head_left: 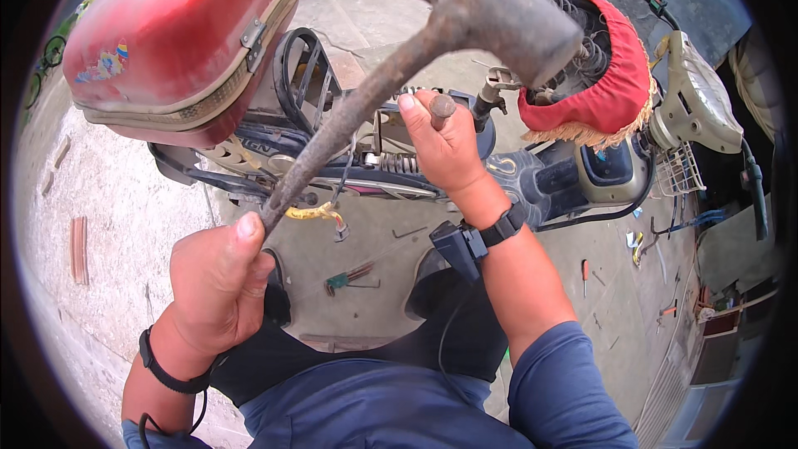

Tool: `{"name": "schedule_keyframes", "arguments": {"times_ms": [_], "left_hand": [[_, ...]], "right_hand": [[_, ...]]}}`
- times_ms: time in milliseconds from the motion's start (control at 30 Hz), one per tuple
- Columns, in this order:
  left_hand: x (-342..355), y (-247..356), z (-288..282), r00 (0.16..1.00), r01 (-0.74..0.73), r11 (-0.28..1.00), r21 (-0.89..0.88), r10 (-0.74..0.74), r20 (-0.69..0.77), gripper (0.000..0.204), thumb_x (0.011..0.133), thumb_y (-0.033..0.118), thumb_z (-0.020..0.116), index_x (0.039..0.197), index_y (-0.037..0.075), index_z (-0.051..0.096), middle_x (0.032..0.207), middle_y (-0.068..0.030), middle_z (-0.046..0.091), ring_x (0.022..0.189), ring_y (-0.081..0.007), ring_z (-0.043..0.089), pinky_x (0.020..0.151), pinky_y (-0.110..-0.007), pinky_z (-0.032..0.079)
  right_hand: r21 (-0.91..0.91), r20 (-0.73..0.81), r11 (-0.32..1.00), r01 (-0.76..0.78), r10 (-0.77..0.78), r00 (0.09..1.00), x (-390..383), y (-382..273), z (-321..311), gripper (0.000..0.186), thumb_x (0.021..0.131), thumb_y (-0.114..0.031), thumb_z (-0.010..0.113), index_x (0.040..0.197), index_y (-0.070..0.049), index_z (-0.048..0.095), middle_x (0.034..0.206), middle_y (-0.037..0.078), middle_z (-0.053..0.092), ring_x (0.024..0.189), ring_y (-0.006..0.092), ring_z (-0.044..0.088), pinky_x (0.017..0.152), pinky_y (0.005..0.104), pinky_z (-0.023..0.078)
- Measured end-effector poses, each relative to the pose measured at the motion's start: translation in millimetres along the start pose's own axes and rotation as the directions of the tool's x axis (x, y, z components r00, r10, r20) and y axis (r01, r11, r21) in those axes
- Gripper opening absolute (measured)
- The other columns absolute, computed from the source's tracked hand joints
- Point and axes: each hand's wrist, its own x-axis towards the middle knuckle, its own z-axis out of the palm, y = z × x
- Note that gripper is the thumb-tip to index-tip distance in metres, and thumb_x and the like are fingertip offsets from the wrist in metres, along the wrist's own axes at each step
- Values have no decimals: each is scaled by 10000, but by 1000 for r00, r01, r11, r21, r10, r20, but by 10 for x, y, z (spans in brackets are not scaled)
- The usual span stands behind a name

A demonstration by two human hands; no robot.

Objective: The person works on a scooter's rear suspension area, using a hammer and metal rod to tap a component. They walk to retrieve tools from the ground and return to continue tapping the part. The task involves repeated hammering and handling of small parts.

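My left hand [218, 276] is wrapped round the lower end of a rusty metal hammer [357, 112]. Its heavy grey head is raised toward the camera, above the scooter. My right hand [453, 154] is closed round a metal rod [442, 106] with a worn, rounded top end that sticks up out of the fist. The rod's lower end is hidden by my hand. Under that fist lies the opened middle of an electric scooter [557, 179], beside a coil spring [399, 163]. A yellow-wrapped cable [312, 212] hangs from its near side.
A red hard storage box [183, 41] sits at the scooter's rear. To the right stands its tipped-up seat with a red fringed cover [619, 83] and bare springs. A hex key set [353, 278] lies between my feet, an orange-handled screwdriver [584, 274] on the floor at right.
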Motion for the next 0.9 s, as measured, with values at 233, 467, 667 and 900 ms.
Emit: {"name": "schedule_keyframes", "arguments": {"times_ms": [233, 467, 667, 900], "left_hand": [[17, -15, 16, 1000, 22, 999, 34, -22, -15, 619, 838, -78, 674, 1431, 23, 529, 670, -81, 521, 518, -255, 522, 486, -342, 431], [-56, -33, 63, 997, 40, 998, -50, -37, 67, 622, 842, -85, 662, 1436, 22, 516, 708, -92, 557, 523, -284, 529, 488, -351, 437], [-50, -37, 74, 997, 56, 998, -24, -54, 46, 610, 865, -61, 665, 1447, 22, 502, 753, -114, 591, 553, -295, 559, 511, -359, 452], [-53, -47, 109, 998, 51, 998, -40, -49, 42, 606, 867, -55, 669, 1445, 20, 503, 768, -124, 606, 554, -299, 565, 506, -363, 453]], "right_hand": [[20, 54, 996, -90, 88, 995, -15, -100, -40, 350, 1018, -153, 620, 721, -30, 479, 631, -12, 374, 606, 97, 331, 531, 302, 333], [105, 30, 983, -151, 149, 988, 14, -60, -108, 380, 1033, -194, 598, 711, -32, 479, 620, 14, 374, 603, 120, 326, 537, 312, 335], [87, 19, 983, -164, 163, 986, 42, -54, -101, 403, 1038, -222, 598, 702, -46, 462, 614, 7, 343, 611, 113, 300, 533, 315, 316], [116, 20, 980, -160, 159, 987, 8, -28, -94, 403, 1039, -206, 596, 698, -51, 448, 624, -22, 334, 624, 99, 301, 536, 304, 310]]}}
